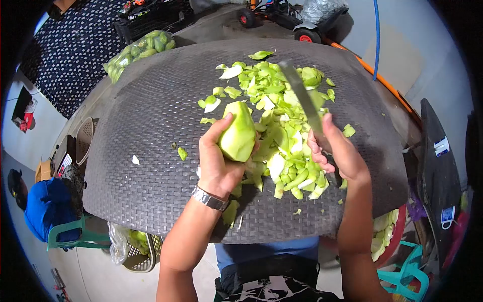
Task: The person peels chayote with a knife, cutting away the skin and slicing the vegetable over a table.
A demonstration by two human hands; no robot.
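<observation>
A pale green peeled fruit [237,132], possibly a green mango, is gripped in my left hand [217,160], its surface cut into flat facets. My right hand [340,152] is closed around the handle of a knife [303,94], whose broad blade points up and away from me, slightly blurred. The blade is apart from the fruit. Below and between both hands lies a heap of green peels and pale slivers [285,132], spread over the dark woven-pattern table [146,113]. The knife handle is mostly hidden by my fingers.
A clear bag of green fruit [143,50] stands beyond the table's far left, near a person in patterned clothing [80,50]. A red basin [397,236] with pale pieces sits low at right, by a teal stool [410,269]. A basket [143,259] stands low at left.
</observation>
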